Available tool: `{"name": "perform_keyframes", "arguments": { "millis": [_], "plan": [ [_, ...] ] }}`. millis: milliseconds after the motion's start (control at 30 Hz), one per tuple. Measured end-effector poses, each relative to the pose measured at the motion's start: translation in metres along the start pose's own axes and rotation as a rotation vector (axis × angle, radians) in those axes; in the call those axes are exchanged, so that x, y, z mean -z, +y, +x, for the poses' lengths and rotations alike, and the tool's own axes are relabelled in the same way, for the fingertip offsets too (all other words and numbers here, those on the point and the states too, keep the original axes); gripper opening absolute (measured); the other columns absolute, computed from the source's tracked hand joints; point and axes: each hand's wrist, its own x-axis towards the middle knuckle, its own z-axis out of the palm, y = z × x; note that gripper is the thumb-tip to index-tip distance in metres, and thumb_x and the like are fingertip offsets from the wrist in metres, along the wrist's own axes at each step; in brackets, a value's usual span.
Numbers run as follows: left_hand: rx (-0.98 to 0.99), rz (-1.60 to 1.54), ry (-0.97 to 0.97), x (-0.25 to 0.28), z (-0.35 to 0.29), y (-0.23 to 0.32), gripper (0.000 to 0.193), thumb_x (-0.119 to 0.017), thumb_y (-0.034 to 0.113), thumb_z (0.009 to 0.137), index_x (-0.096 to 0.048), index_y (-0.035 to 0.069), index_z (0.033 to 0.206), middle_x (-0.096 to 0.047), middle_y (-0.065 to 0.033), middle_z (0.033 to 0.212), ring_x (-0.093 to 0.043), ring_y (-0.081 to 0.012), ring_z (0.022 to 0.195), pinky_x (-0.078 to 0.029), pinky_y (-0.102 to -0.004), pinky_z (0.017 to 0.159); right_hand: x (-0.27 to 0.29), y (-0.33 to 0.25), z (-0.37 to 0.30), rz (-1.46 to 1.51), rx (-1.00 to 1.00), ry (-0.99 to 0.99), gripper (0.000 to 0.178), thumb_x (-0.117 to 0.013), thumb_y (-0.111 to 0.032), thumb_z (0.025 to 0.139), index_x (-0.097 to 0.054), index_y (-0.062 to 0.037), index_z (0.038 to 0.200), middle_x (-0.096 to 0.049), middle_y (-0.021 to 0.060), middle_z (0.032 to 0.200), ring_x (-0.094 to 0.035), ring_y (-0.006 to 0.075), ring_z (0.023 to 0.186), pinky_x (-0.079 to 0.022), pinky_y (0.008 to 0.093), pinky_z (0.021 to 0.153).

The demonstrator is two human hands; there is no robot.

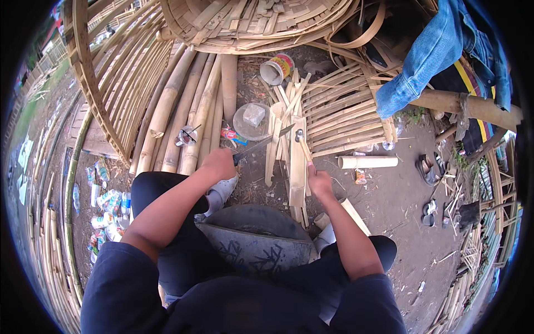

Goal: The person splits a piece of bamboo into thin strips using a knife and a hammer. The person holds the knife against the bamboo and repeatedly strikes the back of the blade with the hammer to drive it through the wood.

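My left hand (219,165) is closed around the dark handle of a long knife (261,143). The knife's blade slants up and to the right, its tip by a pile of split bamboo strips (277,142). My right hand (321,182) grips the light wooden handle of a hammer (305,149). The small metal head of the hammer lies over a wide split bamboo piece (297,181), near its far end; whether they touch I cannot tell. Between my knees stands a dark, rounded object with scrawled marks (253,247).
Thick bamboo poles (183,106) and a slatted bamboo frame (345,108) lie ahead. A large woven basket (256,47) sits at the far side. Nearby are a tub (276,69), a plastic cup (187,136) and a cut bamboo tube (367,162). Plastic bottles (111,203) litter the left; a denim garment (423,55) hangs right.
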Motion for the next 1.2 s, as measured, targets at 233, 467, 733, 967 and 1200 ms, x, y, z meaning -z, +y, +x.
{"name": "perform_keyframes", "arguments": {
  "millis": [233, 467, 733, 967, 1200],
  "plan": [
    [0.071, 0.016, -0.034, -0.003, -0.01, -0.005, 0.027, -0.057, 0.013, 0.074, -0.065, -0.004, 0.094, -0.065, -0.0254, 0.1, -0.064, -0.0366, 0.099, -0.052, -0.0425, 0.087, 0.067, -0.08, 0.01, 0.483, 0.238, 0.097, 0.057, -0.045, -0.039, 0.098, -0.054, 0.0052, 0.065, -0.045, 0.0137, 0.051, -0.035, 0.0217, 0.048, -0.038, 0.0391, 0.05],
    [0.102, -0.091, -0.047, -0.024, 0.009, -0.014, 0.028, -0.057, 0.012, 0.074, -0.065, -0.005, 0.095, -0.065, -0.0261, 0.101, -0.063, -0.0395, 0.099, -0.051, -0.0437, 0.088, -0.015, 0.01, -0.003, -0.067, -0.028, -0.184, 0.066, -0.042, -0.05, 0.095, -0.065, 0.011, 0.083, -0.057, 0.0342, 0.07, -0.064, 0.0458, 0.079, -0.048, 0.0495, 0.071],
    [0.079, -0.009, -0.058, -0.023, 0.004, -0.017, 0.027, -0.057, 0.012, 0.074, -0.065, -0.003, 0.094, -0.064, -0.0248, 0.104, -0.063, -0.0388, 0.099, -0.052, -0.0437, 0.086, 0.059, -0.066, 0.01, 0.401, 0.234, 0.135, 0.053, -0.046, -0.036, 0.098, -0.055, 0.0072, 0.068, -0.05, 0.0215, 0.054, -0.032, 0.0314, 0.051, -0.039, 0.0413, 0.052],
    [-0.03, 0.025, -0.008, -0.035, 0.011, -0.007, 0.026, -0.06, 0.016, 0.073, -0.063, -0.004, 0.09, -0.064, -0.0255, 0.096, -0.064, -0.0393, 0.094, -0.052, -0.0453, 0.084, -0.008, 0.006, -0.01, 0.015, 0.001, -0.026, 0.061, -0.046, -0.047, 0.095, -0.064, 0.0075, 0.075, -0.06, 0.0312, 0.071, -0.062, 0.0447, 0.07, -0.047, 0.0492, 0.066],
    [0.034, 0.035, -0.062, -0.047, 0.007, -0.01, 0.025, -0.06, 0.015, 0.074, -0.064, -0.001, 0.092, -0.065, -0.0236, 0.098, -0.065, -0.035, 0.094, -0.052, -0.0424, 0.085, 0.066, -0.084, 0.003, 0.3, 0.032, 0.028, 0.064, -0.044, -0.048, 0.096, -0.06, 0.0084, 0.072, -0.055, 0.0271, 0.059, -0.057, 0.0388, 0.057, -0.046, 0.0451, 0.061]
  ]
}}
